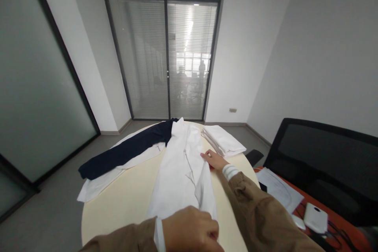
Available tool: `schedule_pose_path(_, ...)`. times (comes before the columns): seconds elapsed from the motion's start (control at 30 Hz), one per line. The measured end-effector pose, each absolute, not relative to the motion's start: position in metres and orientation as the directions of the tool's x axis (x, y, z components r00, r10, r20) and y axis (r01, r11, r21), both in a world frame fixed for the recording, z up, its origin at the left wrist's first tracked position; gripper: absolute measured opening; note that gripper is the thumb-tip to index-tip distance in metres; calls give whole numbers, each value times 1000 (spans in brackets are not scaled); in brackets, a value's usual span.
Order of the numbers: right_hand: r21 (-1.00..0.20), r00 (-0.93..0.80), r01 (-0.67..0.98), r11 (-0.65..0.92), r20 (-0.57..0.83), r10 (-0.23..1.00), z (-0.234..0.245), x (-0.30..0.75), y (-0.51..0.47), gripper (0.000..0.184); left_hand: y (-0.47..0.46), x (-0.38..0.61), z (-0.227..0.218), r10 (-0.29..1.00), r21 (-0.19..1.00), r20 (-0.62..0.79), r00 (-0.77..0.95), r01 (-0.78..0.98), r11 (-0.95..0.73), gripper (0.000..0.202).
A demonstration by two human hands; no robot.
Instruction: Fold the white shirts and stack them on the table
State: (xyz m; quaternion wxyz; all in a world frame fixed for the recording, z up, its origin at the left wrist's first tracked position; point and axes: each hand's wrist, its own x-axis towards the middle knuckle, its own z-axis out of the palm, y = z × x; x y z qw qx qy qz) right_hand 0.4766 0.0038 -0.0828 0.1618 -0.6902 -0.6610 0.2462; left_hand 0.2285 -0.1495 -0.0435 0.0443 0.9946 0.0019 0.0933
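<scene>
A white shirt [180, 173] lies lengthwise down the middle of the round cream table [124, 201], its collar end at the far side. My left hand [189, 228] is at the near end, with its fingers curled onto the shirt's lower edge. My right hand [213, 160] rests on the table with its fingertips at the shirt's right edge, holding nothing. A navy garment [126, 151] lies to the left on a white garment [118, 177]. Folded white cloth [223, 140] is stacked at the far right of the table.
To the right stand a black mesh chair [321, 161] and an orange desk [339, 220] with papers [279, 189], a white device [315, 217] and cables. A glass partition [38, 78] is on the left, and a glass door with blinds [165, 59] is ahead.
</scene>
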Motion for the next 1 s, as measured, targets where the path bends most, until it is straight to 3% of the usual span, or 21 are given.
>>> schedule_pose_path(0.1, -453, -15, 889, 61, 104, 994, -73, 470, 5, 40, -166, 245, -62, 6, 150, 32, 999, 1, -989, 13)
schedule_pose_path(0.17, -364, -146, 902, 233, 251, 957, -64, 464, 5, 30, -167, 248, -62, -28, 166, 18, 999, -31, -986, 9)
schedule_pose_path(0.23, -292, -326, 865, 409, 293, 899, -55, 456, 6, 29, -163, 244, -52, -47, 148, 63, 997, -55, -987, 9)
schedule_pose_path(0.33, -189, -499, 822, 538, 219, 839, -44, 442, 10, 45, -153, 233, -35, 25, 97, 68, 997, 18, -995, 17)
schedule_pose_path(0.47, -16, -514, 856, 517, 86, 854, -42, 421, 19, 47, -147, 223, -29, 85, 65, 28, 996, 83, -994, 21)
schedule_pose_path(0.6, 109, -492, 867, 487, 24, 870, -49, 401, 30, 33, -148, 221, -34, 93, 6, 65, 994, 92, -996, 26)
schedule_pose_path(0.67, 111, -472, 877, 467, 28, 881, -51, 394, 33, 27, -147, 220, -38, 130, -18, 78, 988, 132, -991, 33)
schedule_pose_path(0.73, 101, -440, 895, 434, 51, 896, -48, 390, 35, 27, -146, 219, -42, 136, -53, 92, 986, 141, -989, 26)
schedule_pose_path(0.9, 56, -281, 960, 275, 155, 947, -38, 387, 37, 35, -147, 220, -50, 27, -159, 198, 980, 59, -986, 24)
schedule_pose_path(1.0, 23, -213, 977, 212, 164, 963, -44, 380, 34, 34, -151, 223, -53, -1, -159, 210, 978, 33, -987, 21)
